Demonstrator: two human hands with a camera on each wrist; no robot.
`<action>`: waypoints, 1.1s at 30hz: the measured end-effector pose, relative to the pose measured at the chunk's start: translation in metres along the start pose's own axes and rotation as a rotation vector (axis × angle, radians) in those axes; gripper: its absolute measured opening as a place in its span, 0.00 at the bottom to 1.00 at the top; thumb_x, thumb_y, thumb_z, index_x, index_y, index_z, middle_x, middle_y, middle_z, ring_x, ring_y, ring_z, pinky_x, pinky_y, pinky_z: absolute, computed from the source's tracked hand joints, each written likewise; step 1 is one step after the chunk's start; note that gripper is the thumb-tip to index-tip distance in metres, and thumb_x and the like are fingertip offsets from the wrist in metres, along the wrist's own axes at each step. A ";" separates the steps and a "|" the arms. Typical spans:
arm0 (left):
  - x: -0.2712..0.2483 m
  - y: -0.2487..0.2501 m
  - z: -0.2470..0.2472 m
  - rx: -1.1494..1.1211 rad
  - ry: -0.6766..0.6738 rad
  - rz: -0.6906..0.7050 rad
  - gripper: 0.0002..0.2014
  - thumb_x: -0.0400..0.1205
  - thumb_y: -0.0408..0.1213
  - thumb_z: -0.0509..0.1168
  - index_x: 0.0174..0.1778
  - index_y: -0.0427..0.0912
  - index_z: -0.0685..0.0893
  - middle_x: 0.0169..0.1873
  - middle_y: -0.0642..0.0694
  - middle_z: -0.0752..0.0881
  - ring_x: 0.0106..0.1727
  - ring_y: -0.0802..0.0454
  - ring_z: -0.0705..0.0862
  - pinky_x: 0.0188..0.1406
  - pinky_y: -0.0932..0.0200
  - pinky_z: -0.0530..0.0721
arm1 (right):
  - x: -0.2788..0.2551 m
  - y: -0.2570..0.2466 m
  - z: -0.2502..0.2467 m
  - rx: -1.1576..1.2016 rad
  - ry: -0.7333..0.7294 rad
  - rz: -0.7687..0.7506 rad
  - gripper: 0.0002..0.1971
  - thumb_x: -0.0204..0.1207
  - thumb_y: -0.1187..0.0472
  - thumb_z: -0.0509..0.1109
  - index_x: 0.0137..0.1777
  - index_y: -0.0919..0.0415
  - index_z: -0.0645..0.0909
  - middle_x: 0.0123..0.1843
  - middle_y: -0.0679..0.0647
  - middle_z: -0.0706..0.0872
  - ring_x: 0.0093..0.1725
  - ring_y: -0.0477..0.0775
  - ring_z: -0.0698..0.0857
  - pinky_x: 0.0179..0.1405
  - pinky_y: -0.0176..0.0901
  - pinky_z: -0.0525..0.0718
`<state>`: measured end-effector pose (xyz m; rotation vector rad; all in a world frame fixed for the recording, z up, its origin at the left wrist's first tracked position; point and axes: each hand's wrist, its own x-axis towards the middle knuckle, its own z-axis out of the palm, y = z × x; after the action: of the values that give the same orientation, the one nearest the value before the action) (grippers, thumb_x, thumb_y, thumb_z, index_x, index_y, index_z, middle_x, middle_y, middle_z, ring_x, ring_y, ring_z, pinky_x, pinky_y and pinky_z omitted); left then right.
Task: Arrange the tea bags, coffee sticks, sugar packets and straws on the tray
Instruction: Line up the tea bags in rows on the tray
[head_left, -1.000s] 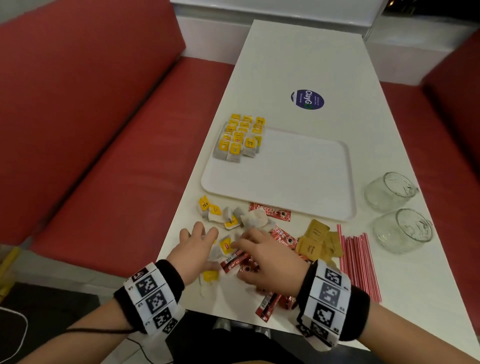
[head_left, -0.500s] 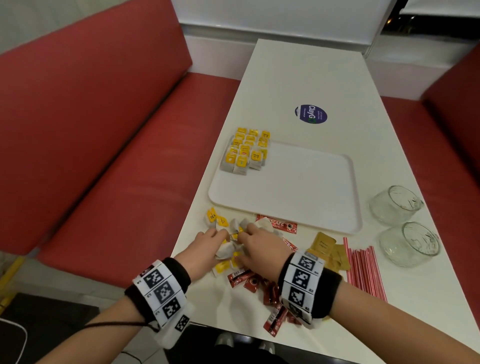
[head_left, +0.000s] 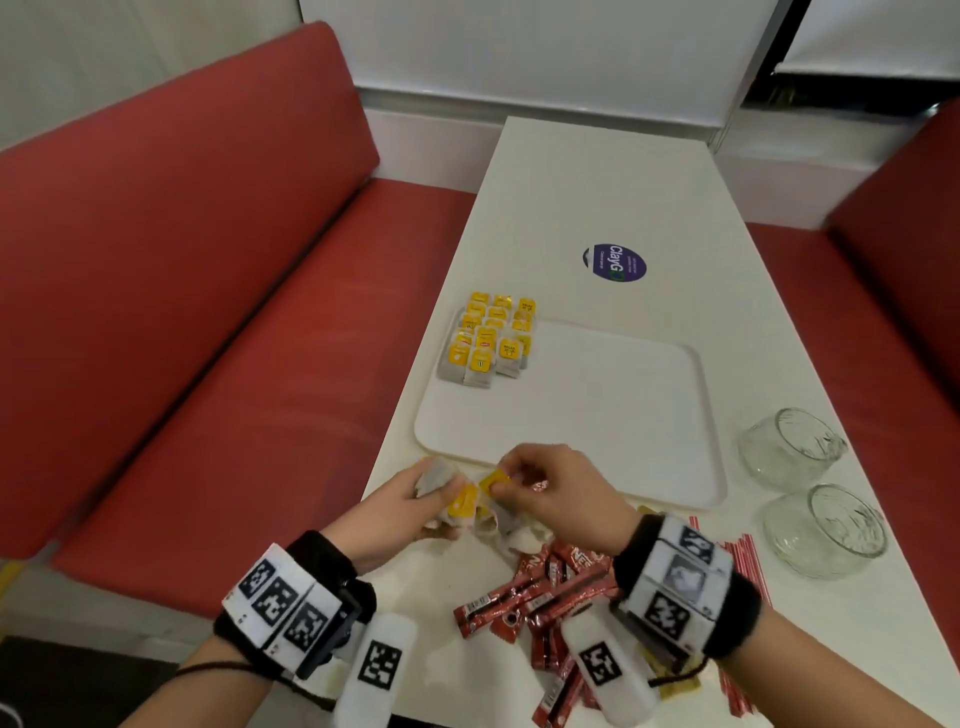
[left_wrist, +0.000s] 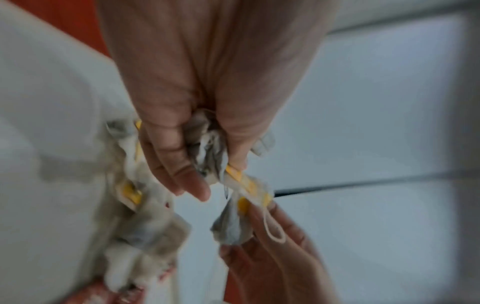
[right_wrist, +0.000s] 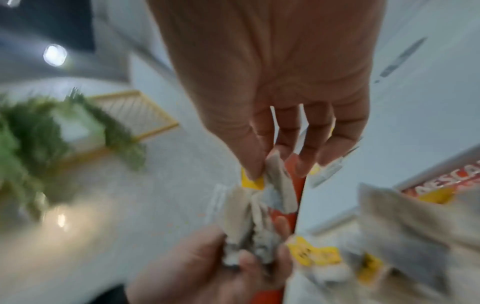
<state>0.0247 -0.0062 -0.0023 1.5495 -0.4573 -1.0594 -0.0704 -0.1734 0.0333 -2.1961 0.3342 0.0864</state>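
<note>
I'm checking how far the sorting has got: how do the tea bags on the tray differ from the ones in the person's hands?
The tea bags on the tray lie flat in neat overlapping rows at the tray's far left corner; the tea bags in the hands are a loose, crumpled bunch held above the table. The tray ones are untouched, while the left hand grips several and the right hand pinches a yellow tag. Both groups have yellow tags and greyish pouches.
</note>
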 end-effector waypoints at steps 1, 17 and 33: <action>0.002 0.006 0.003 -0.113 -0.008 -0.012 0.12 0.83 0.41 0.59 0.51 0.34 0.77 0.41 0.42 0.83 0.42 0.51 0.84 0.44 0.60 0.85 | -0.002 -0.004 -0.008 0.157 0.003 0.012 0.03 0.75 0.60 0.72 0.44 0.58 0.83 0.37 0.49 0.86 0.40 0.48 0.85 0.46 0.39 0.81; 0.028 0.058 0.021 -0.431 0.087 -0.018 0.16 0.85 0.44 0.57 0.56 0.38 0.84 0.46 0.37 0.86 0.48 0.44 0.85 0.36 0.56 0.87 | 0.035 -0.003 -0.025 0.500 0.106 0.028 0.05 0.74 0.65 0.73 0.43 0.63 0.78 0.44 0.57 0.84 0.34 0.50 0.87 0.39 0.42 0.89; 0.096 0.075 0.006 -0.166 0.204 0.092 0.16 0.82 0.21 0.58 0.47 0.49 0.82 0.35 0.52 0.88 0.35 0.57 0.87 0.42 0.50 0.89 | 0.095 0.031 -0.036 0.696 0.148 0.135 0.05 0.75 0.64 0.72 0.44 0.63 0.79 0.40 0.58 0.82 0.33 0.48 0.84 0.38 0.37 0.87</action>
<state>0.0888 -0.1043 0.0321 1.4566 -0.2902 -0.8373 0.0110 -0.2391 0.0137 -1.4921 0.5083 -0.1076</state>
